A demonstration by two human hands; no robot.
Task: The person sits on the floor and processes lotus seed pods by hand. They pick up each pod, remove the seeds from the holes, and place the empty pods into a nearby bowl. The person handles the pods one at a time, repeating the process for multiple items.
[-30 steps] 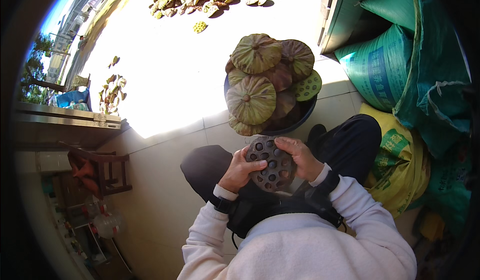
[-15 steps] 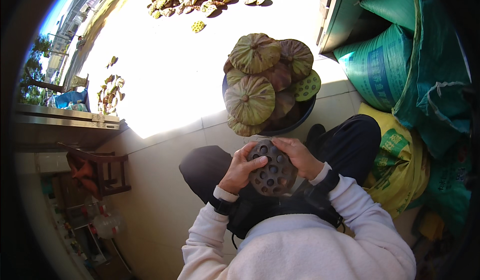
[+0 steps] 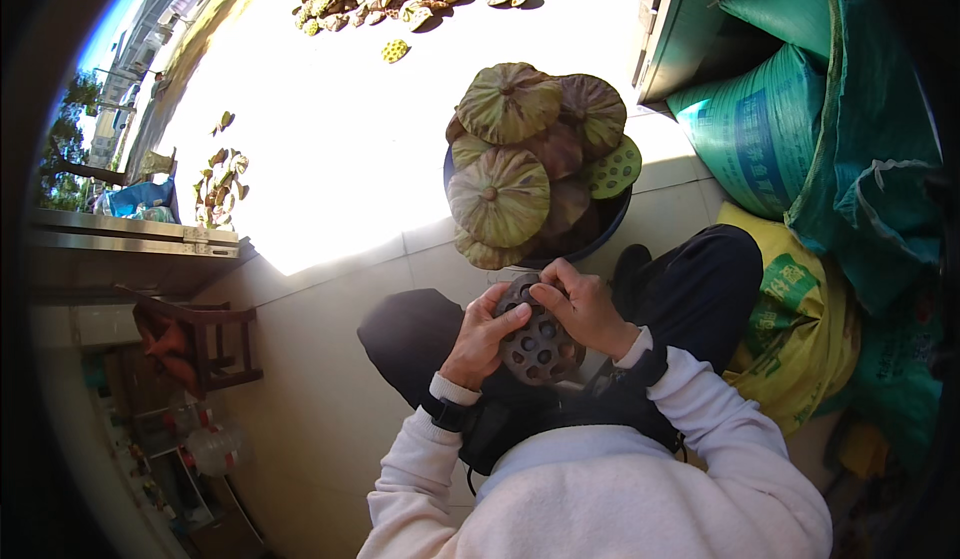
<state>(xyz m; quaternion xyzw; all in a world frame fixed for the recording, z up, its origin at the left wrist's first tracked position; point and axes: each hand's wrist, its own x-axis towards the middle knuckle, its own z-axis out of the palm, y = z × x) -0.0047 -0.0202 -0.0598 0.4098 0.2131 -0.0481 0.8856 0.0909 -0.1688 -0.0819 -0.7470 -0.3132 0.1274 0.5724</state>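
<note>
Left grip [image 3: 480,339] clasps dark lotus pod [image 3: 541,350] at left; right grip [image 3: 594,312] curls over upper right.
Pod between them, above our lap [image 3: 525,411], holes up; we cannot tell if right grip pinches anything.

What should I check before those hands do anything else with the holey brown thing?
1. Left hand gripping the brown lotus seed pod: ok, its thumb lies over the holed face.
2. Right hand touching the pod: ok, at its upper right.
3. Holed face toward the camera: ok.
4. Room in the dark blue basin beyond: not ok, other lotus pods heap above its rim.
5. Anything pinched under the right thumb: cannot tell, it's hidden.
</note>
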